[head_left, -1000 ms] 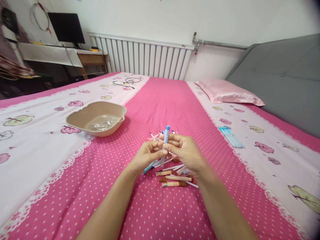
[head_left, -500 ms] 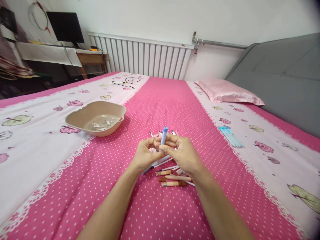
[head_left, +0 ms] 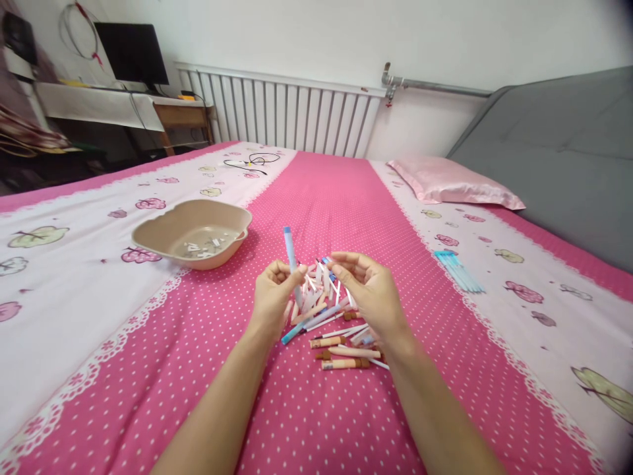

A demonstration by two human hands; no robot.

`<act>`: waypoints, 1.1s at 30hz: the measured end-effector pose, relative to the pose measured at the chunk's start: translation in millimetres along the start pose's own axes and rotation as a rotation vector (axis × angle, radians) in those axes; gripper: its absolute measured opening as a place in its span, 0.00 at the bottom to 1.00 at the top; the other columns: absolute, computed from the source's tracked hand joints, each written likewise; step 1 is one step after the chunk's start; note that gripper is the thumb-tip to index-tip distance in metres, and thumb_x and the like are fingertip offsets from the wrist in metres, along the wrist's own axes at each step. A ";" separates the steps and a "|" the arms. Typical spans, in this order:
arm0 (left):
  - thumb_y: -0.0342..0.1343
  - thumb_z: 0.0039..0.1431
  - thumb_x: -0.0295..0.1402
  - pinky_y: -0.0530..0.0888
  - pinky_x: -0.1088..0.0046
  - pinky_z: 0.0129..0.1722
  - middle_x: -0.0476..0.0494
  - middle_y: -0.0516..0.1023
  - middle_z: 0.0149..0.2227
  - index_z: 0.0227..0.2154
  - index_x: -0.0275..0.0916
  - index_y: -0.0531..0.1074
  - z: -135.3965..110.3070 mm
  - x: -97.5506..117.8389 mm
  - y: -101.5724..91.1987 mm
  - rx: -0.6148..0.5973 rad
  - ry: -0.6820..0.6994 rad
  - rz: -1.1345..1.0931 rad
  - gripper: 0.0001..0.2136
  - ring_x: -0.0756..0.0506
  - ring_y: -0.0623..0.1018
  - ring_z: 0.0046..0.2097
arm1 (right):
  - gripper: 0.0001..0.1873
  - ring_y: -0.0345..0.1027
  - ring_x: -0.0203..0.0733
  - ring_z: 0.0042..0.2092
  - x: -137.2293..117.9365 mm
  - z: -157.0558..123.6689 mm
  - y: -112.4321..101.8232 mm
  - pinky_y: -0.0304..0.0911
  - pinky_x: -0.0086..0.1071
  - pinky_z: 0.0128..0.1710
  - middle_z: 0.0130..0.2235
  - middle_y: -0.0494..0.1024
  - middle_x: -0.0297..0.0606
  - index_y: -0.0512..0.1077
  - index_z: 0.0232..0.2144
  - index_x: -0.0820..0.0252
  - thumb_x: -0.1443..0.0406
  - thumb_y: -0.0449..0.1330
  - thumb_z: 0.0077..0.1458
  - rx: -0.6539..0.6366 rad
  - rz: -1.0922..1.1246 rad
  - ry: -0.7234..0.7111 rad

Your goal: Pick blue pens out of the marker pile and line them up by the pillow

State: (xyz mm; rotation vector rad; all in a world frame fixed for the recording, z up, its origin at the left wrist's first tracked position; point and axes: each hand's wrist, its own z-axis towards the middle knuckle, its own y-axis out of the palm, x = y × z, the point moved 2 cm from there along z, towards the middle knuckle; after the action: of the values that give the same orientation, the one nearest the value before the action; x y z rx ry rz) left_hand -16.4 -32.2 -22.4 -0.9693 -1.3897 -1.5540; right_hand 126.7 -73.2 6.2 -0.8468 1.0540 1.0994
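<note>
My left hand (head_left: 271, 298) is closed on a light blue pen (head_left: 289, 249), which it holds upright over a pile of pens (head_left: 339, 343) on the pink dotted bedspread. My right hand (head_left: 372, 291) hovers just to the right of the pen, apart from it. Its thumb and forefinger are curled into a loose pinch, and what they hold, if anything, is too small to make out. The pile under both hands mixes blue, white and brown-capped pens.
A beige bowl (head_left: 148, 232) with small white scraps stands at the left. A bundle of blue pens (head_left: 457, 270) lies to the right. Farther off lie a pink pillow (head_left: 452, 182) and a dark cable (head_left: 253, 160), with a grey headboard (head_left: 558, 152) at the right.
The hands, joined on the blue pen before, have parted. The left hand has carried the pen left and up. The right hand has let go and drawn to the right.
</note>
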 end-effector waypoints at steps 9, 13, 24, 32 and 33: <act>0.60 0.44 0.37 0.62 0.82 0.18 0.52 0.70 0.19 0.22 0.35 0.64 2.5 -4.1 -4.8 0.111 -0.146 0.013 0.12 0.56 0.65 0.18 | 0.18 0.71 0.42 0.44 30.7 7.7 -4.6 0.62 0.36 0.47 0.42 0.78 0.40 0.72 0.42 0.60 0.74 0.50 0.51 -0.117 -0.761 0.036; 0.59 0.44 0.38 0.62 0.81 0.17 0.50 0.70 0.19 0.23 0.34 0.66 0.7 -6.5 -2.1 0.062 -0.235 0.019 0.12 0.55 0.65 0.17 | 0.17 0.69 0.49 0.45 36.5 6.2 -4.2 0.60 0.38 0.45 0.42 0.77 0.47 0.71 0.44 0.63 0.71 0.49 0.53 -0.185 -1.134 0.039; 0.58 0.44 0.41 0.61 0.80 0.16 0.50 0.69 0.20 0.25 0.33 0.68 0.7 -11.1 0.8 -0.058 -0.239 0.082 0.14 0.53 0.67 0.19 | 0.22 0.55 0.46 0.55 78.0 16.4 -7.4 0.49 0.38 0.55 0.52 0.67 0.50 0.65 0.52 0.67 0.72 0.46 0.54 -0.288 -1.121 -0.133; 0.58 0.45 0.41 0.61 0.80 0.16 0.50 0.69 0.19 0.25 0.33 0.68 -0.5 -13.1 1.1 -0.090 -0.245 0.093 0.13 0.54 0.65 0.18 | 0.16 0.62 0.42 0.50 67.3 19.2 -8.7 0.51 0.34 0.53 0.44 0.73 0.46 0.73 0.36 0.64 0.74 0.47 0.52 -0.327 -1.041 -0.122; 0.58 0.45 0.41 0.61 0.80 0.16 0.50 0.69 0.19 0.25 0.33 0.68 -0.5 -13.7 0.8 -0.090 -0.244 0.094 0.13 0.54 0.65 0.18 | 0.16 0.61 0.43 0.51 67.4 19.1 -8.5 0.50 0.35 0.54 0.45 0.73 0.46 0.73 0.37 0.65 0.74 0.47 0.52 -0.324 -1.049 -0.137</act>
State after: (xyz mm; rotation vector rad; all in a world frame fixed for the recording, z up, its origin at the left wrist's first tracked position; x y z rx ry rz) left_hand -10.6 -31.7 -34.8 -1.2959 -1.4263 -1.4762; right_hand 146.5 -39.0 -52.2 -1.3375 0.2007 0.4039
